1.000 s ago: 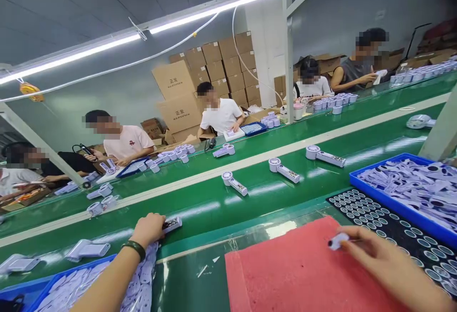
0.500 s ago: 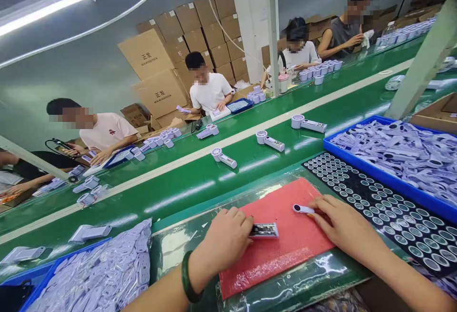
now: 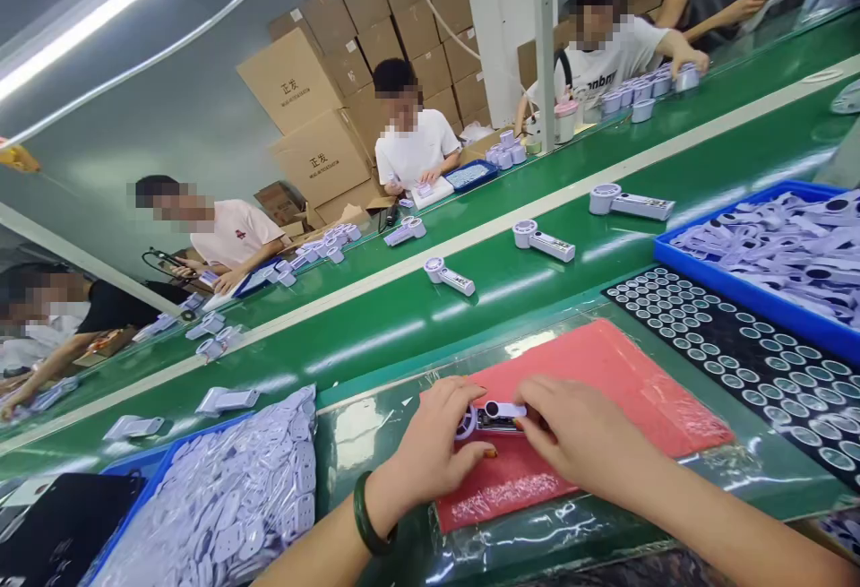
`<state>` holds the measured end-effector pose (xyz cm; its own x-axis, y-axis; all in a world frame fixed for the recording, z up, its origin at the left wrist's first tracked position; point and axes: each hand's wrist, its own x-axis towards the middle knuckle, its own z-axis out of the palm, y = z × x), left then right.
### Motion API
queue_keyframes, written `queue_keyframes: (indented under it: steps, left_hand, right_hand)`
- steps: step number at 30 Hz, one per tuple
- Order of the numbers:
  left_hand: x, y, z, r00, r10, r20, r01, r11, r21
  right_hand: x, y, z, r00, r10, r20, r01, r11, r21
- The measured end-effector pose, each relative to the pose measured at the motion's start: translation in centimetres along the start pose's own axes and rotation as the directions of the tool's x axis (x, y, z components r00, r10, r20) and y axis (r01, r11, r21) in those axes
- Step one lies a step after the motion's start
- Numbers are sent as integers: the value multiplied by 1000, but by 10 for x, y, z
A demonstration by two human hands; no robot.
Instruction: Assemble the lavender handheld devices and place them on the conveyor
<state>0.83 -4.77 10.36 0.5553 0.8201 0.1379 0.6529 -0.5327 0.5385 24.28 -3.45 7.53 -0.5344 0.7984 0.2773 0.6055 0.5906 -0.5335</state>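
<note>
I have a round-headed handheld unit (image 3: 494, 418) pinched between the person's left hand (image 3: 434, 444) and right hand (image 3: 578, 426), a little above the red foam pad's (image 3: 605, 363) near edge. The fingers of both hands are closed on it from either side, the left at the round head and the right at the handle, with a black printed strip (image 3: 497, 423) showing between them. The unit's body appears to be thin moulded plastic, so I judge it light, stiff and somewhat brittle, with a smooth shell that may slip. The round head and the handle's sides look like the safest holds, and the strip is best left clear.

The pad gives a soft, grippy surface, and it sits on a clear film over the green bench (image 3: 376, 426). Beyond the left fingers lies a blue tray (image 3: 202, 433) holding a plastic bag of lavender parts (image 3: 228, 502). Beyond the right fingers lie a black sheet of small round discs (image 3: 732, 363) and a second blue tray (image 3: 739, 278).

Farther out, similar units (image 3: 543, 240) rest on a green conveyor belt (image 3: 376, 340). Past it, co-workers (image 3: 413, 134) sit at another belt, with stacked cardboard cartons (image 3: 288, 81) behind them.
</note>
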Motion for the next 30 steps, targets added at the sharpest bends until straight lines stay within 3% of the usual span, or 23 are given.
queue_keyframes:
  steps: [4,8,12,16,18,22,30]
  left_hand:
    - [-2,-1,7,998,22,-62,-27,996,-82]
    - [1,-1,15,992,-2,-123,-10,995,-100]
    - [3,-2,21,987,-30,-159,16,996,-89]
    - [2,0,23,986,-61,-154,55,998,-40]
    - [-3,5,23,987,-49,-155,43,998,-43]
    - [-19,21,26,988,-21,-152,15,999,-40]
    - [-31,32,49,973,-24,-229,52,992,117]
  right_hand:
    - [6,-4,12,997,-72,24,74,995,-74]
    - [5,-4,12,997,-77,11,78,996,-40]
    - [7,3,15,1000,-9,30,5,988,151]
    - [8,17,22,997,53,51,-70,882,467]
    - [4,21,24,992,59,114,-111,842,528]
    - [-12,17,27,987,23,161,-91,897,433]
    - [-31,11,49,994,-103,35,94,973,212]
